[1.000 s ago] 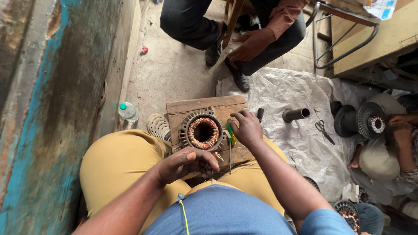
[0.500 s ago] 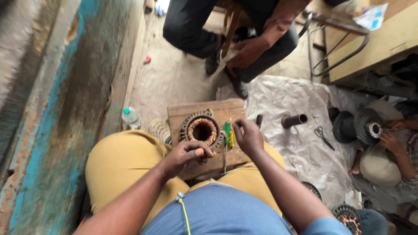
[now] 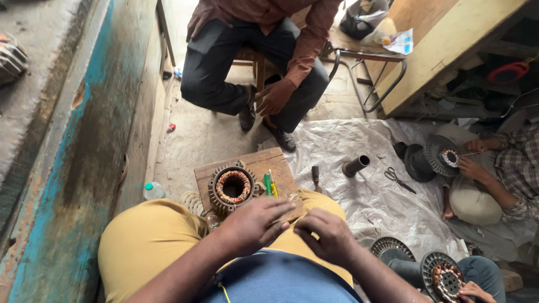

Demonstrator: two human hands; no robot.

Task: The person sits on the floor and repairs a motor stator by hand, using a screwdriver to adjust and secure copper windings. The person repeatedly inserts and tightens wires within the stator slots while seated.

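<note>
Hands (image 3: 292, 227) beside stator (image 3: 232, 188), screwdriver (image 3: 268, 184)

Copper-wound stator (image 3: 233, 188), flat on wooden board (image 3: 264, 163), opening upward

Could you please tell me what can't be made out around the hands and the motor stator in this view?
- Head view: what the right hand pinches is too small to tell; its curled fingers hide it.
- The left hand covers the near edge of the wooden board.
- The stator hides the board beneath it.
- The screwdriver tip lies behind the left hand.
</note>
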